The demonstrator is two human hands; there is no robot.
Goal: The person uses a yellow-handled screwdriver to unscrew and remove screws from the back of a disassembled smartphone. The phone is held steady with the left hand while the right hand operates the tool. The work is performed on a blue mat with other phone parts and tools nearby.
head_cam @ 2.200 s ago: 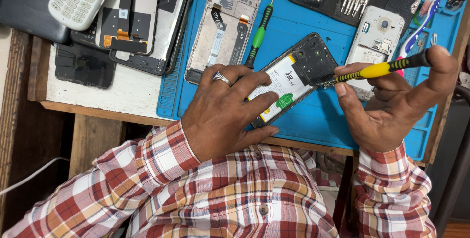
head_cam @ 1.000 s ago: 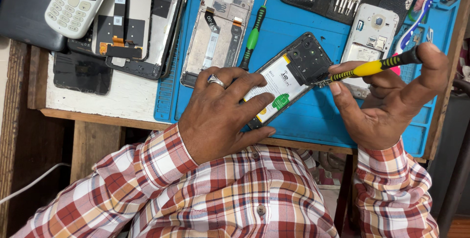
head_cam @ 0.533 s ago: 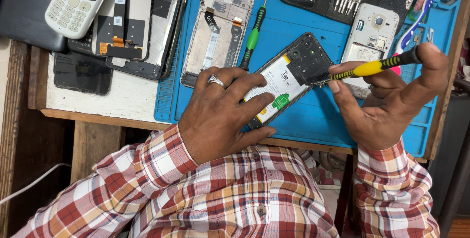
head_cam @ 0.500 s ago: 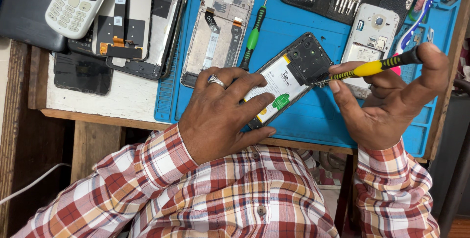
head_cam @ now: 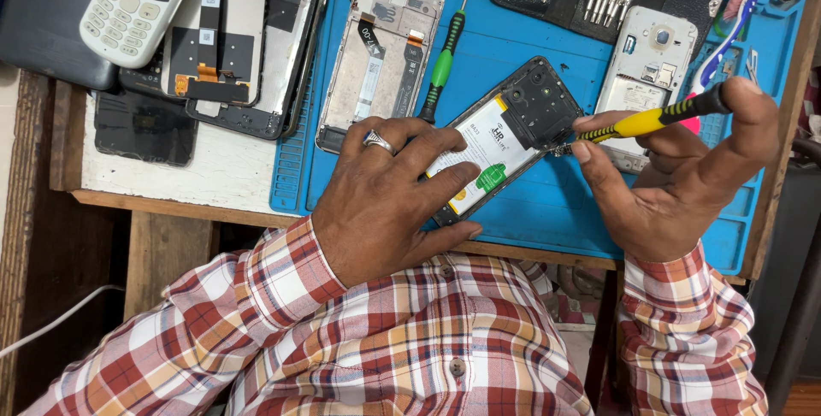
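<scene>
Pinning the opened phone (head_cam: 505,138) flat on the blue mat (head_cam: 530,202) with left hand (head_cam: 385,198) fingers spread, right hand (head_cam: 676,185) pinching the yellow screwdriver (head_cam: 646,121) at its edge; back cover already off, black inner cover apparently still fastened.

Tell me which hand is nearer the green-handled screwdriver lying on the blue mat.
Left. The left hand rests on the opened phone, its fingers just below the green-handled screwdriver. The right hand, holding the yellow screwdriver, is farther right, beyond the phone.
</scene>
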